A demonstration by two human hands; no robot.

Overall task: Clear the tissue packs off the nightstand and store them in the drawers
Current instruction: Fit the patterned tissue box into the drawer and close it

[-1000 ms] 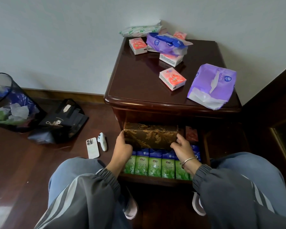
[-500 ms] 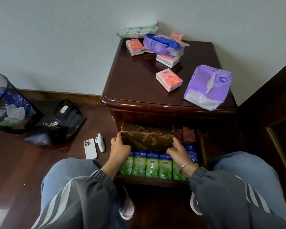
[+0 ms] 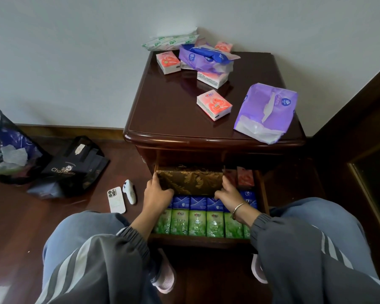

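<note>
Left hand point(image 3: 157, 194) and right hand point(image 3: 227, 194) gripping a gold box point(image 3: 190, 182) by its ends, inside the open drawer point(image 3: 264, 194), green packs point(image 3: 196, 223) just under the wrists, tissue packs point(image 3: 214, 105) above the grip on the glossy dark nightstand point(image 3: 173, 110), white wall point(image 3: 75, 51) behind, wooden floor point(image 3: 20, 227) off left

Black bag point(image 3: 72, 170) reads "Cha"; blue pack point(image 3: 204, 54), "10".

— What's on top?
— A cluster of packs point(image 3: 193, 60) at the back of the worktop point(image 3: 173, 110), one small pack point(image 3: 214, 105) nearer the front, a big pack point(image 3: 266, 113) right of it.
— And below?
— In the open drawer point(image 3: 264, 194), a box point(image 3: 190, 183) behind two rows of packs point(image 3: 198, 222). A phone point(image 3: 116, 199) lies on the floor point(image 3: 31, 216), left.
</note>
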